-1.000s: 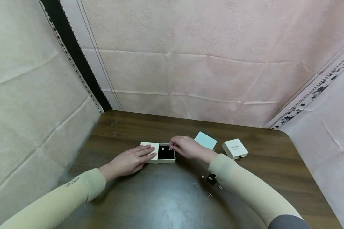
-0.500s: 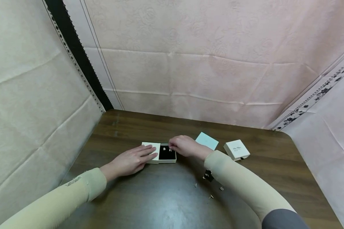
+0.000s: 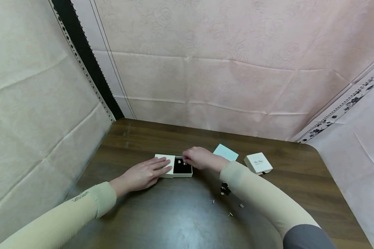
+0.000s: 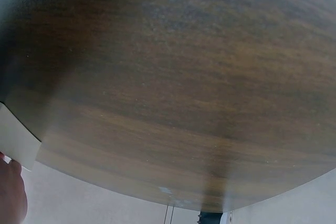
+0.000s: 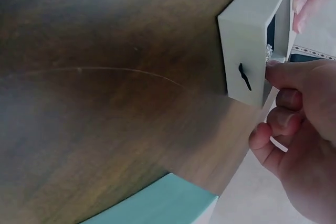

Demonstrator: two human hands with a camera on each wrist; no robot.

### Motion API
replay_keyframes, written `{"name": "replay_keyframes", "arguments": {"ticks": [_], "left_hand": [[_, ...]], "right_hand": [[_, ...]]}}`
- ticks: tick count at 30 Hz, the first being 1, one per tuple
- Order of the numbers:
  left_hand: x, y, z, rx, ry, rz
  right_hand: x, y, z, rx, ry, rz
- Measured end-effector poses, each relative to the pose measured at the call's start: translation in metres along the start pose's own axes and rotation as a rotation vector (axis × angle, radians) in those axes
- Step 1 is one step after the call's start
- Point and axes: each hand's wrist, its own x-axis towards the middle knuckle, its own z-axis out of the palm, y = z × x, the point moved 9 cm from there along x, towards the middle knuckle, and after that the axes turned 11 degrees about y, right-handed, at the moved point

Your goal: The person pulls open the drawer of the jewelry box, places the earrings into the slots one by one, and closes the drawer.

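Note:
A small white jewelry box lies on the brown table, its drawer slid partway out of the white sleeve. Across that sleeve my left hand rests with fingers extended. Inside the drawer is a black insert bearing a small shiny stud earring. My right hand is at the drawer's back right corner, fingers curled, pinching a second sparkly stud earring at the insert. Its thumb covers part of that earring. In the right wrist view a black ribbon tab shows on the drawer's end.
Right of the hands stand a light blue box and a white lettered box. Nearer lie a black pad, partly under the right forearm, and several tiny metallic pieces, including one stud and another.
My right hand has shifted slightly left at the drawer, and its forearm has swung a little left. My left hand stays on the sleeve. The whole head view has drifted slightly.

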Motion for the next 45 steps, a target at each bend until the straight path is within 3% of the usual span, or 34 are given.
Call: {"name": "replay_keyframes", "arguments": {"ticks": [10,23,31,38,45], "left_hand": [[0.0003,-0.0009,0.0003,-0.011,-0.016,-0.010],[0.0013,-0.0017,-0.0001,-0.014,-0.062,-0.035],[0.0010,-0.0008,-0.0006,-0.014,-0.051,-0.027],[-0.0002,-0.0012,0.0008,-0.017,-0.044,-0.030],[-0.0008,-0.0023,0.0012,-0.021,-0.034,-0.039]], "right_hand": [[0.0079,0.0025,0.0007,-0.051,0.003,0.009],[0.0037,0.0051,0.0003,-0.045,-0.004,0.042],[0.0052,0.0016,0.0028,-0.038,-0.033,0.035],[0.0066,0.0031,0.0021,-0.098,-0.015,0.041],[0.0037,0.0064,0.0005,-0.073,-0.017,0.080]]}}
